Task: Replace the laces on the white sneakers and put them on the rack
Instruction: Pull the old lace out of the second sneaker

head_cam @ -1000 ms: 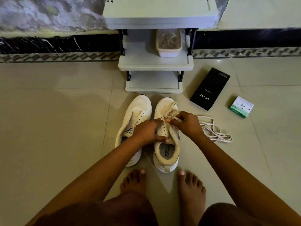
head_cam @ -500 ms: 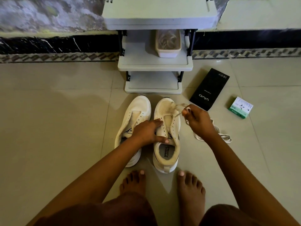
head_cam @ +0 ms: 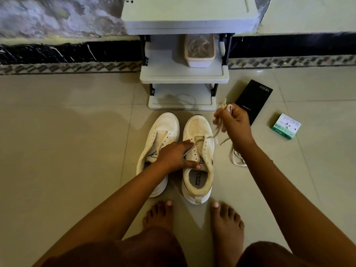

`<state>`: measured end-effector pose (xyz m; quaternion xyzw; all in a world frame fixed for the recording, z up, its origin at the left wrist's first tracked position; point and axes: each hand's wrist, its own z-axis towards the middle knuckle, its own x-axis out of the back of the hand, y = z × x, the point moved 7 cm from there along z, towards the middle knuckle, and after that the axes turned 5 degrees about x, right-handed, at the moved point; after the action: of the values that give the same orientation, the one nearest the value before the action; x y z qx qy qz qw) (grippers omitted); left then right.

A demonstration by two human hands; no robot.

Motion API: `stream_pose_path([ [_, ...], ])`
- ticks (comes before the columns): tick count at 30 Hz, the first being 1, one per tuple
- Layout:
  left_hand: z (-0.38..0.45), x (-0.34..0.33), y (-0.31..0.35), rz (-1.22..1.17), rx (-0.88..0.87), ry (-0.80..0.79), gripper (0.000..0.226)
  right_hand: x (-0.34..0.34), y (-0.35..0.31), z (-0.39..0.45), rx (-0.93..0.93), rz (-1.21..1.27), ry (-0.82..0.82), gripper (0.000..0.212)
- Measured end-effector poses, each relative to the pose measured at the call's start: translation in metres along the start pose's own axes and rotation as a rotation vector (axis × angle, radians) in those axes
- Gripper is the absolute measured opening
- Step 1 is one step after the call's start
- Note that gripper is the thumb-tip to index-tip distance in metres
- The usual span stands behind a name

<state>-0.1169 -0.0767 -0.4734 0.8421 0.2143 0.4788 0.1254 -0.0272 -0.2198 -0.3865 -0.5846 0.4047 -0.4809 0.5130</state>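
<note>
Bare floor tile [head_cam: 63, 143] lies open beyond the left hand [head_cam: 176, 155]; the rack [head_cam: 183, 79] stands just ahead of both hands. The left hand presses flat on the right sneaker [head_cam: 198, 158]. The right hand [head_cam: 236, 125], raised beside it, grips the cream lace [head_cam: 216, 134], mostly pulled free.

"SPEED & FLEXIBLE" on the right sneaker's insole [head_cam: 197, 179]; "120W" on the black box [head_cam: 256, 99]

Dim, greenish indoor light with soft glare on the floor tiles [head_cam: 77, 132], motion blur on the raised right hand [head_cam: 236, 125], and wide-angle bending toward the upper corners.
</note>
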Motion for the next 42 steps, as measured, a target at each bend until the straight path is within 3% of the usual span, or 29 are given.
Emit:
stream_pose_path([
  [4, 0.0, 0.0, 0.0, -0.021, -0.007, 0.01, 0.09, -0.009, 0.05, -0.003, -0.319, -0.221, -0.057, 0.008],
  [6, 0.001, 0.0, 0.0, -0.024, -0.012, 0.013, 0.09, -0.01, 0.072, -0.011, -0.412, -0.398, -0.118, 0.024],
  [8, 0.001, 0.0, -0.001, -0.018, -0.013, 0.018, 0.091, -0.011, 0.079, -0.018, -0.375, -0.535, -0.159, 0.03],
  [17, 0.001, -0.001, -0.002, -0.009, 0.0, 0.025, 0.092, -0.012, 0.073, -0.022, -0.12, -0.835, -0.196, 0.023],
  [26, 0.001, -0.001, 0.0, 0.005, -0.007, 0.012, 0.09, 0.01, -0.016, -0.018, 0.222, -0.383, -0.144, 0.004],
  [32, -0.001, 0.0, 0.001, 0.023, -0.003, 0.005, 0.092, 0.023, -0.084, -0.011, 0.305, 0.101, -0.065, 0.019],
  [37, -0.003, 0.001, 0.001, 0.016, -0.004, 0.006, 0.092, 0.01, -0.084, 0.001, 0.176, -0.016, -0.221, 0.021],
  [42, -0.004, 0.002, 0.001, 0.013, 0.006, 0.003, 0.092, 0.027, -0.058, -0.003, 0.111, -0.133, -0.135, 0.021],
])
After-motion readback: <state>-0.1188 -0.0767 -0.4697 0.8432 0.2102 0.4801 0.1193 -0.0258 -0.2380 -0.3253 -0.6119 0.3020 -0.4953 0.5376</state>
